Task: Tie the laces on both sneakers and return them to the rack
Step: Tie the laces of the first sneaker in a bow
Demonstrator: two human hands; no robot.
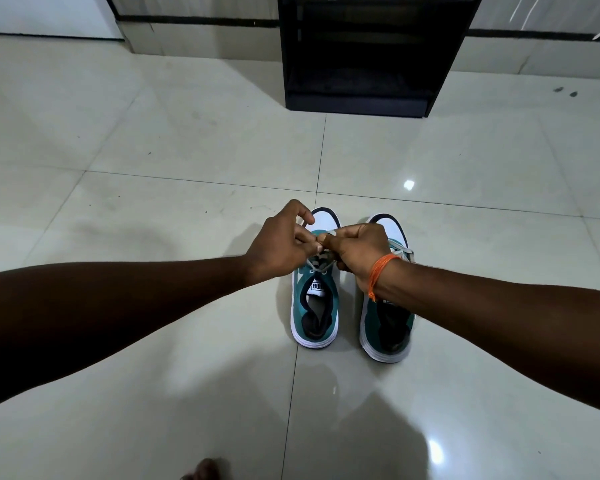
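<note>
Head cam looks down at two sneakers parked side by side on a glossy pale tiled floor (153,150), toes pointing to 12 o'clock, heels toward the viewer. They're teal with white toe caps, thick white soles, dark lining inside and a dark edge at the toe tip. The left sneaker (315,306) has a white tongue label with black print, and its laces (321,259) are pale grey, threaded over a dark tongue. Both hands meet right over that shoe's lace area: the left hand (279,245) comes in from 9 o'clock, fingers curled and pinching the lace, and the right hand (359,252) comes in from 3 o'clock, also closed on the lace, the knuckles nearly touching. An orange thread bracelet (380,273) sits on the right wrist. The right sneaker (388,327) is partly covered by that wrist; a bit of its grey lace peeks out beside the hand. The black rack (364,53) stands at 12 o'clock, well apart from the shoes, against the wall.
</note>
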